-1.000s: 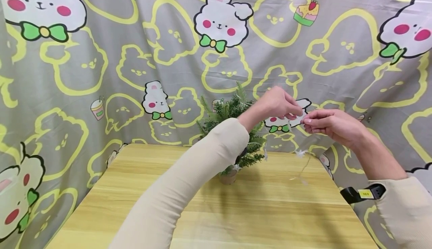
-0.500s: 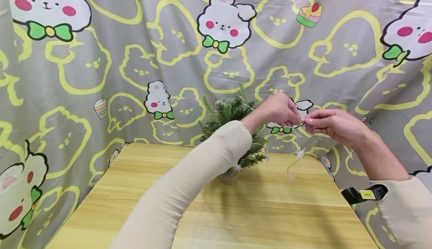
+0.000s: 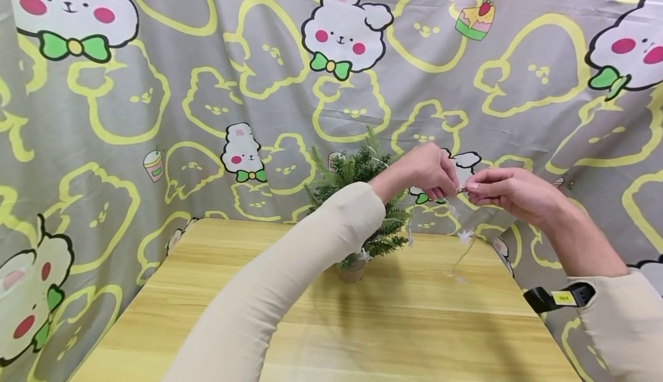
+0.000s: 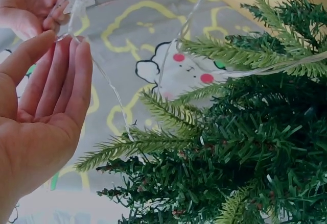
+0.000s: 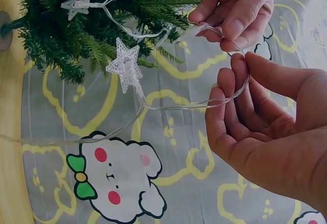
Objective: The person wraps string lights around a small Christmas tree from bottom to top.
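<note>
Both hands pinch the thin clear wire of a star string light (image 5: 179,106) to the right of a small artificial Christmas tree (image 3: 357,166). My left hand (image 3: 429,169) reaches past the tree, thumb and fingertips on the wire. Facing it, fingertips nearly meeting, my right hand (image 3: 510,192) holds the wire between thumb and forefinger. In the right wrist view, a clear plastic star (image 5: 125,66) hangs on the wire, and another star (image 5: 77,4) lies against the branches. The left wrist view shows a star (image 4: 79,2) by the right fingers and wire running into the tree.
The tree's round base (image 3: 352,271) stands toward the back of a wood-grain table (image 3: 233,290). Behind and beside it hangs a grey curtain (image 3: 290,111) printed with rabbits. A loose end of the string light dangles over the table's back right part.
The hands have drawn slightly closer, the left fingertips shifting a little on the wire. The hanging star and loose wire below have swung about.
</note>
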A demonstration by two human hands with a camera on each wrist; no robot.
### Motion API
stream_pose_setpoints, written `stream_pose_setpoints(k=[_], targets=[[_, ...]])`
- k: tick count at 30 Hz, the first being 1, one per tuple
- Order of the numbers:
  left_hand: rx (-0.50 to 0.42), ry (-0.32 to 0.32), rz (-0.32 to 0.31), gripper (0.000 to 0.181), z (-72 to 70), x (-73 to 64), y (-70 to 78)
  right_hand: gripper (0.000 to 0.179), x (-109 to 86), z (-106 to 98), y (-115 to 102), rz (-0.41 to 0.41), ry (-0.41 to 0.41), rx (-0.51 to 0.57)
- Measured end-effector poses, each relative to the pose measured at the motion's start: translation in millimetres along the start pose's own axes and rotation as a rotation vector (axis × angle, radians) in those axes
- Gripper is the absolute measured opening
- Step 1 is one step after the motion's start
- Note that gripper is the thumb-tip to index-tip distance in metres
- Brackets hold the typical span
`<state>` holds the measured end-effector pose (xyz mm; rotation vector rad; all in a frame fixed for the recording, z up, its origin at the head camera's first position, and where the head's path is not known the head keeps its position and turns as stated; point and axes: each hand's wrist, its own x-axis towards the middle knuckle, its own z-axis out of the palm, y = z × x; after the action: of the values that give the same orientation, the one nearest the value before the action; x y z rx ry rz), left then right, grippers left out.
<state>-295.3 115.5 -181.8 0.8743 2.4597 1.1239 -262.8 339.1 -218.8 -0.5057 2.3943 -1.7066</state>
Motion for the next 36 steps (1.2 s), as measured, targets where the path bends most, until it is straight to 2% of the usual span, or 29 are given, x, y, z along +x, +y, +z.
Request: stream_pose_setpoints(k=[4,7,10,15,20,26,31,36], targets=[[0.032,-0.008,0.043,0.008,-6.8,-1.7,-0.9,0.02,0.3,0.0,0.2,-0.009,-0.039,0.035],[0.045,0.015,0.074,0.01,-13.4,-3.7,-0.9,0.022,0.2,-0.7,0.3,-0.018,-0.074,0.061],[0.017,0.043,0.103,0.011,-21.4,-6.2,-0.1,0.024,-0.4,-2.2,0.8,-0.031,-0.103,0.087],[0.038,0.116,0.124,0.012,-39.0,-10.9,1.5,0.028,-1.5,-4.7,1.8,-0.038,-0.122,0.134],[0.089,0.209,0.131,0.014,-61.5,-15.8,2.2,0.027,-2.8,-6.4,1.7,-0.008,-0.077,0.143],[0.145,0.324,0.1,0.016,-85.0,-18.5,-3.2,0.026,-3.1,-7.2,1.1,-0.037,-0.109,0.157],[0.139,0.406,0.048,0.014,-102.2,-23.6,-10.9,0.026,-2.4,-6.2,-1.1,-0.063,-0.156,0.156],[0.106,0.449,0.006,0.012,-121.7,-35.6,-16.9,0.029,-1.0,-7.3,-1.2,-0.078,-0.167,0.164]])
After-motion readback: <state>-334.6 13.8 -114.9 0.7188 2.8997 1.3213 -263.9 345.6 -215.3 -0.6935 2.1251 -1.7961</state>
